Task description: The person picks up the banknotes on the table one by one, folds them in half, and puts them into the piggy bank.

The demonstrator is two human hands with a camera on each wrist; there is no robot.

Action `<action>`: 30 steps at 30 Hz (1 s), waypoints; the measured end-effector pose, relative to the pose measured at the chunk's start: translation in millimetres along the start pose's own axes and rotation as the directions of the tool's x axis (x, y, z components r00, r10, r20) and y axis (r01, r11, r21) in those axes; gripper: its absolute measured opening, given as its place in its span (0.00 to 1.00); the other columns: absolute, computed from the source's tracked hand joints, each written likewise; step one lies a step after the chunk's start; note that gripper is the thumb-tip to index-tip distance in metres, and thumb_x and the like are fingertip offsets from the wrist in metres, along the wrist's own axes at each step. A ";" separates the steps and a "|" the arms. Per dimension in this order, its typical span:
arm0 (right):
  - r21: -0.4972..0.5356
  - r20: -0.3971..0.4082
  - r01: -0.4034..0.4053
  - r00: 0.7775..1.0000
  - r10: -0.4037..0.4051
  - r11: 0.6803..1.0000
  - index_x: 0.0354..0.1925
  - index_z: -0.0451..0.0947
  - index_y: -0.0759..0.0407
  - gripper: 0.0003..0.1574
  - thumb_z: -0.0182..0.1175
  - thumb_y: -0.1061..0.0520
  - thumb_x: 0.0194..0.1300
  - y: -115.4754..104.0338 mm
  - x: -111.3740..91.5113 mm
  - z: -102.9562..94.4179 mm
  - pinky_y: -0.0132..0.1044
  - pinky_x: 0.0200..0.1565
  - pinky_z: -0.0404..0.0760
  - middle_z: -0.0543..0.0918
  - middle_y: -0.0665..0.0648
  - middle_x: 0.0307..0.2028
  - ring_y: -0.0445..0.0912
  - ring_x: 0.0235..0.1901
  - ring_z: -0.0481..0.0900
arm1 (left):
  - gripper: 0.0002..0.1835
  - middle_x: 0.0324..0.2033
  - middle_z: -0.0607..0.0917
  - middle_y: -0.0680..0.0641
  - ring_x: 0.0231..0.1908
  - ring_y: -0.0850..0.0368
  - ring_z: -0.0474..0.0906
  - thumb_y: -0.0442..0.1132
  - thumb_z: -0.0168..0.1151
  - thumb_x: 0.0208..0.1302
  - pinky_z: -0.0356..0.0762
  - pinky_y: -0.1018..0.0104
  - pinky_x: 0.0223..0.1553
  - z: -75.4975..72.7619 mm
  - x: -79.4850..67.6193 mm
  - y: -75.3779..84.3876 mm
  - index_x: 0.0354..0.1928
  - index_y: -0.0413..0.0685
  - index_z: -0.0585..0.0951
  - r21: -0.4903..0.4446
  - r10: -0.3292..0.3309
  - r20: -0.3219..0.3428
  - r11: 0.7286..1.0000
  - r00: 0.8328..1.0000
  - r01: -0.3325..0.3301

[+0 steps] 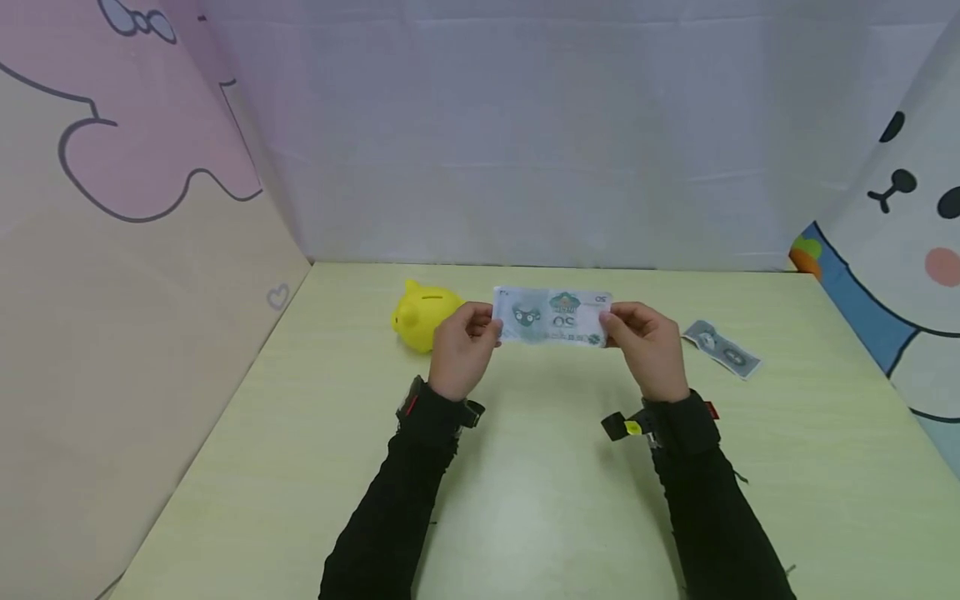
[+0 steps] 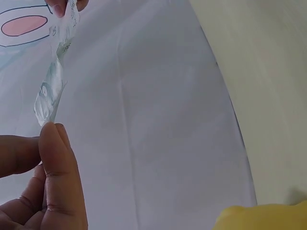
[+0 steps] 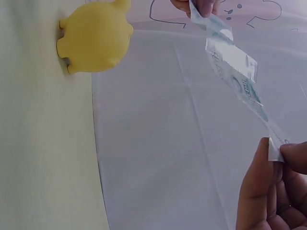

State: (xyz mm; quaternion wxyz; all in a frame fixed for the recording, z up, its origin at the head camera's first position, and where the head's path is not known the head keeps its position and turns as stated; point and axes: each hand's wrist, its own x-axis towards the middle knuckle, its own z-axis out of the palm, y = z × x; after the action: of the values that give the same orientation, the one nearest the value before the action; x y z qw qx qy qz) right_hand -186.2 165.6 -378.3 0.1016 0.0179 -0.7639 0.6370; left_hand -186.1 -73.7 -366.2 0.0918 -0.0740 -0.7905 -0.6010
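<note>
A pale green-and-white banknote [image 1: 551,317], marked with a 20, is held flat and stretched above the table between both hands. My left hand [image 1: 463,350] pinches one end between thumb and fingers. The opposite end is pinched by my right hand [image 1: 651,350]. Seen edge-on in the right wrist view, the banknote [image 3: 237,79] looks creased and slightly twisted. Just behind and left of the left hand, a yellow piggy bank [image 1: 423,315] stands on the table, its slot upward. The left wrist view catches only part of the piggy bank [image 2: 264,218] at the bottom.
A second, grey banknote [image 1: 722,348] lies on the pale yellow table [image 1: 540,500], to the right of the right hand. White cloth [image 1: 570,133] hangs behind the table's far edge. Printed cartoon panels stand at the left [image 1: 150,292] and right sides.
</note>
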 end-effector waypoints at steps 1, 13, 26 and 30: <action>-0.004 0.000 -0.002 1.000 0.002 1.000 0.50 0.78 0.72 0.19 0.59 0.56 0.70 -0.1 0.0 0.3 0.25 0.36 0.83 0.81 0.43 0.37 0.36 0.31 0.81 | 0.09 0.37 0.84 0.36 0.33 0.51 0.81 0.30 0.62 0.66 0.84 0.67 0.37 -0.3 -0.2 0.1 0.47 0.34 0.80 0.001 0.004 -0.003 1.000 1.000 -0.004; 0.008 -0.014 -0.016 1.000 0.016 1.000 0.47 0.79 0.73 0.18 0.61 0.57 0.69 -0.7 -2.5 3.0 0.25 0.34 0.83 0.83 0.39 0.32 0.36 0.28 0.81 | 0.09 0.36 0.84 0.38 0.32 0.53 0.80 0.31 0.62 0.66 0.83 0.69 0.35 -5.0 -2.1 2.5 0.46 0.35 0.81 -0.004 0.004 -0.011 1.000 1.000 -0.004; -0.005 -0.025 -0.048 0.999 0.048 0.999 0.46 0.79 0.70 0.16 0.61 0.56 0.69 3.8 -1.9 4.6 0.27 0.35 0.84 0.83 0.41 0.33 0.37 0.28 0.83 | 0.09 0.37 0.85 0.39 0.32 0.52 0.80 0.33 0.63 0.65 0.83 0.68 0.35 -3.8 -7.5 6.1 0.46 0.37 0.82 -0.013 0.029 -0.007 0.999 1.000 -0.030; 0.000 -0.024 -0.048 0.999 0.048 0.999 0.46 0.80 0.70 0.17 0.61 0.56 0.68 4.0 -2.1 5.7 0.27 0.35 0.84 0.83 0.42 0.32 0.37 0.28 0.83 | 0.10 0.38 0.85 0.39 0.33 0.51 0.82 0.33 0.63 0.65 0.85 0.66 0.37 -3.7 -10.2 10.1 0.46 0.38 0.82 -0.025 0.023 0.000 0.999 1.000 -0.023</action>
State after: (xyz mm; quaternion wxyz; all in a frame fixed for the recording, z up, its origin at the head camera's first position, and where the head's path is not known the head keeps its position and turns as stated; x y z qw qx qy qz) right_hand -185.5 160.6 -383.5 0.0953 -0.0080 -0.7629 0.6394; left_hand -173.7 -74.6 -358.2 0.0975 -0.0842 -0.7820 -0.6099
